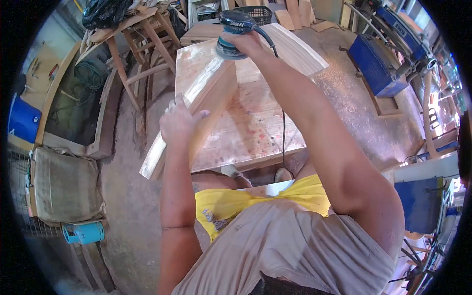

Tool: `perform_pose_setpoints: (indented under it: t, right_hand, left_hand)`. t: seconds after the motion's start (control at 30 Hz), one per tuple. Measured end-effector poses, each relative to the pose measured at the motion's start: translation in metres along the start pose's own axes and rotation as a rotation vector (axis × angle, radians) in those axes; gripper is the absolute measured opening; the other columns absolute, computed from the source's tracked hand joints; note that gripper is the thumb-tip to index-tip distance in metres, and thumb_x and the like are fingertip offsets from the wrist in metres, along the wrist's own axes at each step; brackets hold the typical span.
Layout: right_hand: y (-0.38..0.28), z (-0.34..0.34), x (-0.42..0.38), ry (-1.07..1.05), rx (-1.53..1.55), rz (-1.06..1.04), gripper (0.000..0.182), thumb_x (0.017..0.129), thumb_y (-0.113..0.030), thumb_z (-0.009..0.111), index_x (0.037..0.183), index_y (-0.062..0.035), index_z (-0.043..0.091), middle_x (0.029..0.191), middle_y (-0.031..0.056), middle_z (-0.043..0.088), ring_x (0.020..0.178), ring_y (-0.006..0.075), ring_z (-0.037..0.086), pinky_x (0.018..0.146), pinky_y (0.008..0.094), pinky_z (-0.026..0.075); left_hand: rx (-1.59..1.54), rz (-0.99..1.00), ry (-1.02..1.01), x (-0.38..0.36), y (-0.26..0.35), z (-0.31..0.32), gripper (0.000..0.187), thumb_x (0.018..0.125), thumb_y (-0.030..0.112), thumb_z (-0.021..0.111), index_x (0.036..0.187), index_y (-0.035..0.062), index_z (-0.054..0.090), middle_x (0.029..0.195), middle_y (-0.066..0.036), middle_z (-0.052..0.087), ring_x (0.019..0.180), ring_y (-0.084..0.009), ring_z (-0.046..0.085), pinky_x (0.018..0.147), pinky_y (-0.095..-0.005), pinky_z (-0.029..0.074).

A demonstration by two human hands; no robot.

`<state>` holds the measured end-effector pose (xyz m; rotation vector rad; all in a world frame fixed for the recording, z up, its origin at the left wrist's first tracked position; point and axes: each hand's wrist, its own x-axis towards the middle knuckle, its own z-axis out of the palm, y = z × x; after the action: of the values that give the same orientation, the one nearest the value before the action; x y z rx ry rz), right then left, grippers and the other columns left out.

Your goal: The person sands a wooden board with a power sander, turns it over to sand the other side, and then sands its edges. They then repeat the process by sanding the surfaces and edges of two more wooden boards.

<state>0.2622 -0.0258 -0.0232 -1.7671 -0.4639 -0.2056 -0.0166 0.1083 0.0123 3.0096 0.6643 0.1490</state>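
Note:
My right hand point(243, 43) is wrapped round a teal and black orbital sander point(235, 24). The sander's round pad point(230, 51) rests at the far end of a long wooden board point(216, 91) standing on its edge. Around the near part of that board my left hand point(179, 123) is closed, fingers over the far side and thumb on the near face. Beneath lies a wooden worktable point(255, 120) with reddish stains and dark holes. A black power cord point(283, 132) runs from the sander down past the table's front edge.
More planks point(290, 46) lie at the table's far right. A wooden stool point(142, 49) with a black bag point(105, 12) stands at the back left. Blue machinery point(378, 64) is on the right. On the left are a blue bucket point(24, 119) and a turquoise gas cylinder point(84, 233).

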Motion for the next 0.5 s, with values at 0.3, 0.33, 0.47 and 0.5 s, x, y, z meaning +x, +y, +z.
perform_pose_setpoints:
  t: [0.3,0.33,0.47,0.5]
  right_hand:
    - [-0.006,-0.009,0.0,-0.018,-0.091,0.118,0.063,0.063,-0.055,0.072,0.113,-0.0176,0.065,0.114,0.0075,0.066,0.106,0.0218,0.061,0.094,0.0316,0.044]
    - [-0.007,-0.006,-0.001,-0.03,-0.148,0.024,0.057,0.065,-0.047,0.076,0.11,-0.0134,0.066,0.11,0.007,0.067,0.103,0.0196,0.062,0.092,0.0314,0.046]
    - [-0.005,-0.006,0.005,-0.034,-0.164,0.046,0.052,0.067,-0.039,0.08,0.107,-0.0091,0.066,0.107,0.0054,0.068,0.099,0.0165,0.063,0.089,0.0303,0.047]
    - [-0.005,-0.006,0.012,0.006,-0.084,0.109,0.052,0.067,-0.039,0.08,0.107,-0.0099,0.066,0.107,0.0054,0.068,0.099,0.0165,0.063,0.089,0.0301,0.047]
  left_hand:
    - [0.031,0.005,0.009,0.0,-0.002,0.005,0.085,0.067,0.056,0.074,0.129,0.0054,0.046,0.116,-0.016,0.06,0.106,-0.0298,0.06,0.087,-0.0408,0.049]
    - [0.028,0.006,0.006,0.002,-0.002,0.005,0.084,0.067,0.056,0.073,0.129,0.0053,0.046,0.115,-0.015,0.061,0.105,-0.0298,0.06,0.086,-0.0406,0.049]
    - [0.029,0.022,-0.006,0.001,-0.005,0.008,0.083,0.066,0.057,0.073,0.127,0.0056,0.047,0.114,-0.015,0.061,0.105,-0.0295,0.06,0.086,-0.0402,0.049]
    - [0.025,0.034,0.031,0.002,-0.006,0.011,0.082,0.066,0.057,0.073,0.125,0.0055,0.047,0.113,-0.014,0.061,0.105,-0.0293,0.06,0.086,-0.0401,0.049]
